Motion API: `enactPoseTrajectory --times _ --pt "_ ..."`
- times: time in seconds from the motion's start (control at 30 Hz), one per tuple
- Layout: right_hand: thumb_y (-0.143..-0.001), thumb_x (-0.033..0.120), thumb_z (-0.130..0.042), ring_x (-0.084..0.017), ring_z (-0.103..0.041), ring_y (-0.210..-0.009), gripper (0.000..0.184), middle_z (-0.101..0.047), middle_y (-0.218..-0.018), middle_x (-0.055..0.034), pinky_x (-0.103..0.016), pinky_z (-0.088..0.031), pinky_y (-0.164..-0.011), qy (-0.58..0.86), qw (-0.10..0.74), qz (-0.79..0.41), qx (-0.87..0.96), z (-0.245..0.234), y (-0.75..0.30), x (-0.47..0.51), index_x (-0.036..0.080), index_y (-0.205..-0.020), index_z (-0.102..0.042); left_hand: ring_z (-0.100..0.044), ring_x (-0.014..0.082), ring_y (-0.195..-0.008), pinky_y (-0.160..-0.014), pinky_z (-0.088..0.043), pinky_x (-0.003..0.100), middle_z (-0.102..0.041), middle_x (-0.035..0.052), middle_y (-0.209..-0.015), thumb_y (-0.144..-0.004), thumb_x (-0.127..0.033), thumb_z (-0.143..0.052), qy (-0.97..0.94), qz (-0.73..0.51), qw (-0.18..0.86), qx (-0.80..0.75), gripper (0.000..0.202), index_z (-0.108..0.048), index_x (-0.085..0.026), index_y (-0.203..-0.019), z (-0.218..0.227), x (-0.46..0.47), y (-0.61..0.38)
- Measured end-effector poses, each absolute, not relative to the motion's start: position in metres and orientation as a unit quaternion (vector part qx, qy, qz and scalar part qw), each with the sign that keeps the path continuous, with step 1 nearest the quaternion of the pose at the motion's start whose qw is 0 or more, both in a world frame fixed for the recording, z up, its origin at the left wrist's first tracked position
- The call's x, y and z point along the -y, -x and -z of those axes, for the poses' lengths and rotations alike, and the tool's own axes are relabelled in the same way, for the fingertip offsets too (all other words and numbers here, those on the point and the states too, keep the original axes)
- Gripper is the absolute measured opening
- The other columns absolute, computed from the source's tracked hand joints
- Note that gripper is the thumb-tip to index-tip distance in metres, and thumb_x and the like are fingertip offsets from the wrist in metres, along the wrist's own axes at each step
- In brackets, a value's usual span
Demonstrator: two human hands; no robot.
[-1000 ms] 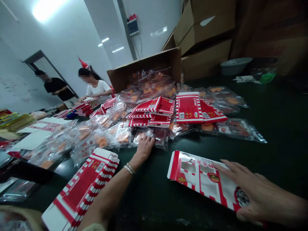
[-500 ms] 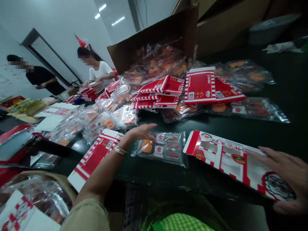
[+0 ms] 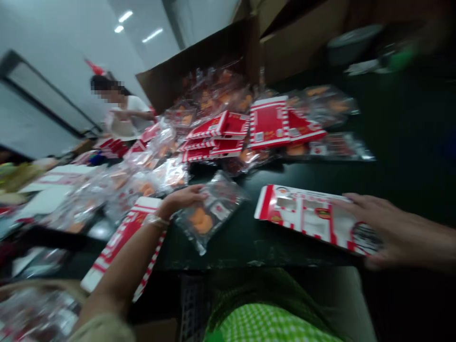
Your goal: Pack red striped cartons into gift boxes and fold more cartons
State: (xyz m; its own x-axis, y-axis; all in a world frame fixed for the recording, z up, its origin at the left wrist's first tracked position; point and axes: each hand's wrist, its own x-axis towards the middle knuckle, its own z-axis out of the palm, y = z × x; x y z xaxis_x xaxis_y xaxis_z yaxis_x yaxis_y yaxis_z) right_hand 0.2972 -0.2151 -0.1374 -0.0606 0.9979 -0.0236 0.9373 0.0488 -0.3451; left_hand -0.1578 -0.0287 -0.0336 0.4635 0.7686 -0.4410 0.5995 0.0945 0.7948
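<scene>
My left hand (image 3: 185,196) is closed on the upper edge of a clear plastic packet (image 3: 218,209), which tilts above the dark table. An orange piece and small compartments show through its film. On the right, my right hand (image 3: 381,225) grips the end of a red-and-white cardboard box (image 3: 290,211) with cut-out windows and a cartoon face. Fingers lie over its top, the thumb at the lower edge. Beneath my left forearm, partly hidden, lies another red-and-white box (image 3: 119,244).
Red boxes (image 3: 215,137) are stacked beyond my hands, among many clear packets (image 3: 146,183). Behind them a large brown carton (image 3: 199,40) spills more packets. A person in white (image 3: 133,111) works at the far left. The table's front edge (image 3: 256,263) runs close to me.
My left hand has taken hold of the packet, which lay flat before, and turned it at a slant. My right hand keeps the box. The view has swung, blurring things.
</scene>
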Motion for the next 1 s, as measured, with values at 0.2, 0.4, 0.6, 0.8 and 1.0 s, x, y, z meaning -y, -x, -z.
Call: enactPoseTrajectory --times 0.2,0.4,0.6,0.8,1.0 --pt "-0.045 0.042 -0.083 -0.046 -0.008 -0.14 0.121 -0.013 -0.157 -0.0147 -0.062 -0.026 -0.107 0.665 -0.001 -0.243 0.706 0.092 -0.277 0.214 0.025 -0.149 -0.024 -0.056 0.0143 -0.054 -0.053 -0.044 0.024 -0.06 -0.0012 -0.063 -0.06 -0.052 -0.076 -0.524 -0.234 0.537 -0.618 0.051 -0.054 -0.015 -0.087 0.067 0.057 0.191" --pt "-0.045 0.042 -0.084 -0.042 -0.003 -0.142 0.121 -0.008 -0.158 -0.0133 -0.061 -0.017 -0.11 0.65 -0.035 -0.219 0.727 0.082 -0.277 0.221 0.027 -0.149 -0.024 -0.064 0.0304 -0.078 -0.076 -0.048 0.041 -0.068 0.0082 -0.075 -0.07 -0.045 -0.067 -0.727 -0.043 0.242 -0.641 0.03 -0.066 -0.018 -0.083 0.037 0.067 0.203" --pt "-0.048 0.036 -0.074 -0.044 -0.023 -0.137 0.098 -0.023 -0.152 -0.0216 -0.056 -0.038 -0.097 0.633 -0.019 -0.142 0.761 0.119 -0.282 0.209 0.021 -0.14 -0.044 -0.028 0.0337 -0.136 -0.11 -0.02 0.047 -0.041 0.0104 -0.145 -0.06 -0.017 -0.076 -0.917 0.123 0.224 -0.306 0.073 -0.051 -0.024 -0.128 0.035 0.039 0.115" --pt "-0.05 0.045 -0.071 -0.047 -0.035 -0.129 0.109 -0.028 -0.149 -0.0187 -0.059 -0.046 -0.088 0.601 0.022 -0.086 0.794 0.16 -0.306 0.206 0.03 -0.148 -0.027 -0.054 0.0245 -0.091 -0.083 -0.042 0.034 -0.059 0.0031 -0.086 -0.054 -0.03 -0.081 -0.87 0.173 0.304 -0.347 0.038 -0.055 -0.019 -0.08 0.042 0.023 0.11" --pt "-0.057 0.042 -0.071 -0.043 -0.033 -0.132 0.109 -0.026 -0.149 -0.018 -0.054 -0.046 -0.095 0.542 0.098 -0.066 0.832 0.128 -0.294 0.22 0.029 -0.15 -0.015 -0.051 0.0114 -0.059 -0.055 -0.041 0.023 -0.052 -0.0041 -0.07 -0.082 -0.035 -0.056 -0.77 0.03 0.458 -0.444 0.024 -0.047 -0.018 -0.096 0.043 0.057 0.155"
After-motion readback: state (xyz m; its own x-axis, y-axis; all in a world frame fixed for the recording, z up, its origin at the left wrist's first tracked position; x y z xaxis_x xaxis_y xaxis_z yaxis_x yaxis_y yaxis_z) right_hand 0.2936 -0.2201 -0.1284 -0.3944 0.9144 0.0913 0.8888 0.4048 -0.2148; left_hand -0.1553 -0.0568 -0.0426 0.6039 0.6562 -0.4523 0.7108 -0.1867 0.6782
